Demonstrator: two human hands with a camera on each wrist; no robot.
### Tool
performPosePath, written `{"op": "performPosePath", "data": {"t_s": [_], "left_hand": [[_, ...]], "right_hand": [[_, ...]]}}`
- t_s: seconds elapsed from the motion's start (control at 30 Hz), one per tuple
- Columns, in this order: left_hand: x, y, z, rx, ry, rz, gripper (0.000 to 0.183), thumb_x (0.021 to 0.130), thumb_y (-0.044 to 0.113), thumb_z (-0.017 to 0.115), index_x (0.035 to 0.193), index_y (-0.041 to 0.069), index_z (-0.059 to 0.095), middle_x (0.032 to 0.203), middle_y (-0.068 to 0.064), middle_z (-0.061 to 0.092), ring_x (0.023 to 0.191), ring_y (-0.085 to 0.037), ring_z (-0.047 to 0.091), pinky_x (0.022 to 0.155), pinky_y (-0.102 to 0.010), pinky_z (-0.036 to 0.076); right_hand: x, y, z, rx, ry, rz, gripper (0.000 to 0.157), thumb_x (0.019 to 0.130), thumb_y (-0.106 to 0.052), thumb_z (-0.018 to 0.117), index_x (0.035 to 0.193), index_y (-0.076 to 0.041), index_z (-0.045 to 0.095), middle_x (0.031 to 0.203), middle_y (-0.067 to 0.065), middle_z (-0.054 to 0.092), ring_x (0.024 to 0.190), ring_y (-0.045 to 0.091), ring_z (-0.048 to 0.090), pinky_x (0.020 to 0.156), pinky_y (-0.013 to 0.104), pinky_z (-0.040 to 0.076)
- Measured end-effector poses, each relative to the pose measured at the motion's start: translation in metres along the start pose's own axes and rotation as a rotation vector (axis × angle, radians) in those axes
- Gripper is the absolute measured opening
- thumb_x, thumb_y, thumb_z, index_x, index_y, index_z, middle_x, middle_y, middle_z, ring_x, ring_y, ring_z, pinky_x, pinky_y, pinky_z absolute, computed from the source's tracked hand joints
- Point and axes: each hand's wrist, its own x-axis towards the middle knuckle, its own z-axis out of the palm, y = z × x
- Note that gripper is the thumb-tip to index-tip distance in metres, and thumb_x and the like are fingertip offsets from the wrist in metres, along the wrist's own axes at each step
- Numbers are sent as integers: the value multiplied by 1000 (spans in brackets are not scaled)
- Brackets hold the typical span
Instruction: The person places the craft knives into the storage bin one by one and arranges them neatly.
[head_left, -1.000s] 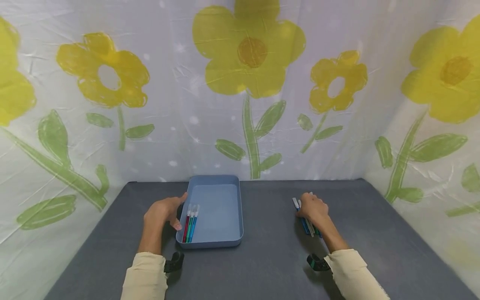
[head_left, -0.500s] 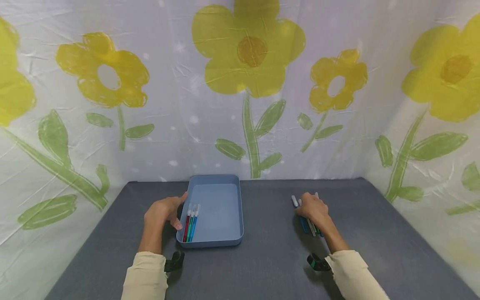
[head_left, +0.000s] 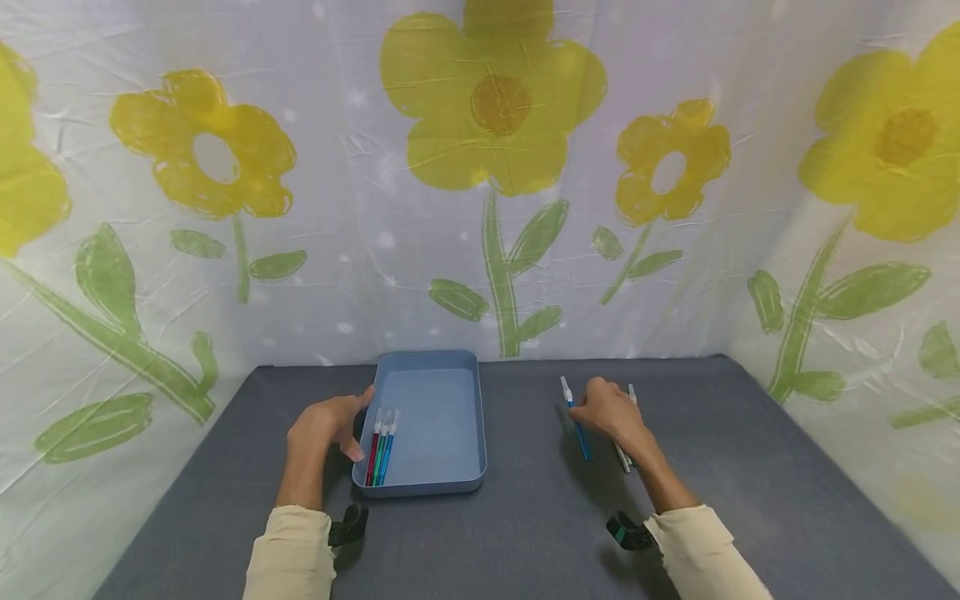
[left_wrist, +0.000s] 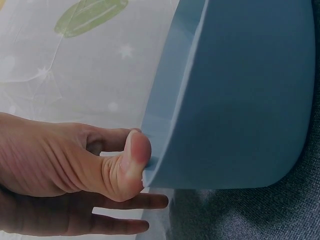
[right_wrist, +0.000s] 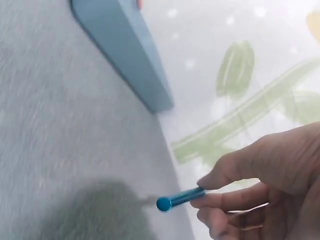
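Note:
My right hand (head_left: 611, 410) pinches a blue marker with a whitish cap (head_left: 581, 433) between thumb and fingers. In the right wrist view, the blue end of this marker (right_wrist: 172, 201) points away from the fingertips. Beneath and beside that hand lie a few other markers (head_left: 624, 458), partly hidden by it. At the left wall of a blue-grey tray (head_left: 459, 487) is my left hand (head_left: 322, 429), its thumb (left_wrist: 136, 155) against the wall and its fingers extended. Red, green and blue markers (head_left: 381, 454) lie side by side in the tray's near left corner.
A dark grey cloth-covered table (head_left: 525, 533) carries everything. Behind it and at both sides hangs a white curtain (head_left: 345, 250) printed with yellow flowers. A dark band (head_left: 628, 531) sits at the right wrist, and another band (head_left: 348, 525) at the left.
My right hand has moved a little left from the loose markers, drawing out the blue marker. The left hand and the tray stay where they were.

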Motion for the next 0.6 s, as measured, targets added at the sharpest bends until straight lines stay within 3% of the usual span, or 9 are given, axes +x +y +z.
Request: {"op": "performPosePath", "data": {"t_s": [0.33,0.6], "left_hand": [[1,1,1,3,6,8,123,75,10,92,168,4,11,167,-35,24,153,-55,30,115,-70,39],[1,0,2,5,7,9,122,77,10,91,168,4,10,168,-35,23,154,-55,29,115,-68,40]], "right_hand": [[-4,-32,3,29,8,-102,55,93,-12,67,50,-22,34,52,-10,18,52,6,11,50,24,14],[1,-59,11,145,-45,-194,56,94,-13,67,49,-21,34,52,-10,18,51,7,11,51,25,15]]}}
